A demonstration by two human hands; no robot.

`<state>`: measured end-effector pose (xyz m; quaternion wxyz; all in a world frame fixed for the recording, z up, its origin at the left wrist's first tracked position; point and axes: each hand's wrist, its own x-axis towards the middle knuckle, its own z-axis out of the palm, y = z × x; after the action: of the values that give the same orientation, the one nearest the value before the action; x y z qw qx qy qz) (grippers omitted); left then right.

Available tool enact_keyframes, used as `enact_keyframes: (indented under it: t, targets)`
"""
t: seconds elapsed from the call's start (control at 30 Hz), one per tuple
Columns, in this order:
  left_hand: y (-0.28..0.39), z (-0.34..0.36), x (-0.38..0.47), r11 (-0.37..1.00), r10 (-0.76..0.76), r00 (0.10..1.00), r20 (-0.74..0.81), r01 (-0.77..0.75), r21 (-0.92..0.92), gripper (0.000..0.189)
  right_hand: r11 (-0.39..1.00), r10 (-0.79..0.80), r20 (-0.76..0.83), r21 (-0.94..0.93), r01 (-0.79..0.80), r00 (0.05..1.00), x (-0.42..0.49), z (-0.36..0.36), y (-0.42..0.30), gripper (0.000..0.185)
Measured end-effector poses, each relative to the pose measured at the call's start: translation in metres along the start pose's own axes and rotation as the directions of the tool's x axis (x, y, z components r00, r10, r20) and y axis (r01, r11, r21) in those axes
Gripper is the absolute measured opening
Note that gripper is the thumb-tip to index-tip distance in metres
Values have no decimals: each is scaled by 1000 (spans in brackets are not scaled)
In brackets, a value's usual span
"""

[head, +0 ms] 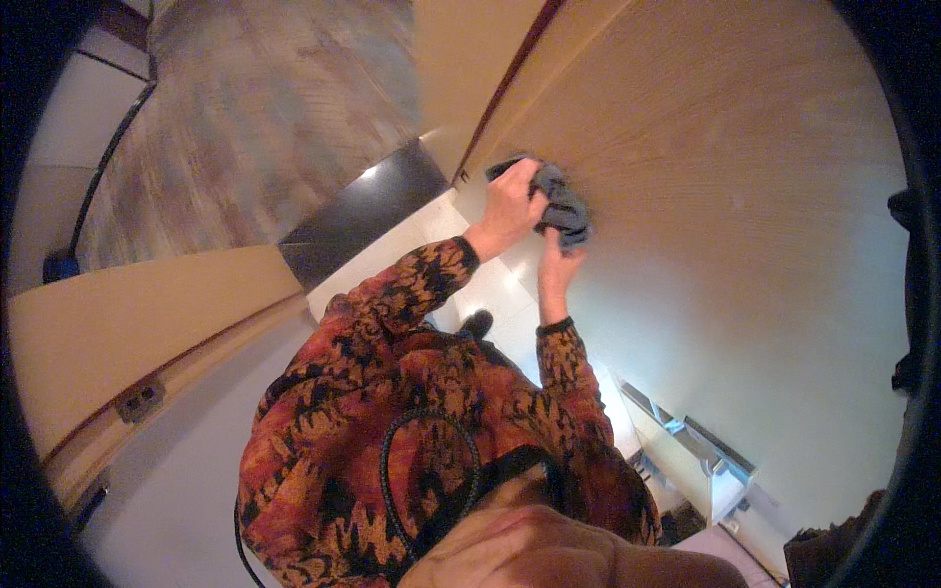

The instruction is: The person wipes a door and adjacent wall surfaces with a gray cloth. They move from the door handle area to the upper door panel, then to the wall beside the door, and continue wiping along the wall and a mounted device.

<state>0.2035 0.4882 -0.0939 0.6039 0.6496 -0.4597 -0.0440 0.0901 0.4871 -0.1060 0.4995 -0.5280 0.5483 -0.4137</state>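
Note:
A dark grey-blue cloth (pixel 564 209), bunched up, lies between my two hands, close to a broad wood-grain door panel (pixel 662 147). My left hand (pixel 512 209) grips the cloth's upper left part, its fingers bent over it. Below and to the right, my right hand (pixel 560 268) holds the cloth's lower end, with the fingertips partly hidden by the fabric. Both wrists come out of patterned orange, red and black sleeves. Whether the cloth touches the panel cannot be told.
A dark threshold (pixel 367 195) divides the light tiled floor (pixel 397 257) from a mottled floor (pixel 257 125). A door frame with a metal strike plate (pixel 140 400) stands at the left. A dark shoe (pixel 478 323) shows below my hands. At the lower right is a shelf-like fixture (pixel 691 441).

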Motion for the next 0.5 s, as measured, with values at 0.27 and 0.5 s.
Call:
enact_keyframes:
  t: [0.27, 0.5]
  targets:
    - [38, -13, 47, 979, 36, 988, -150, -65, -194, 21, 883, -469, 3, -10, 469, 883, 0, -12, -39, 26]
    - [46, -13, 66, 891, 421, 892, -166, -441, -109, 29, 492, -851, -60, -439, 752, 522, 13, -15, -52, 27]
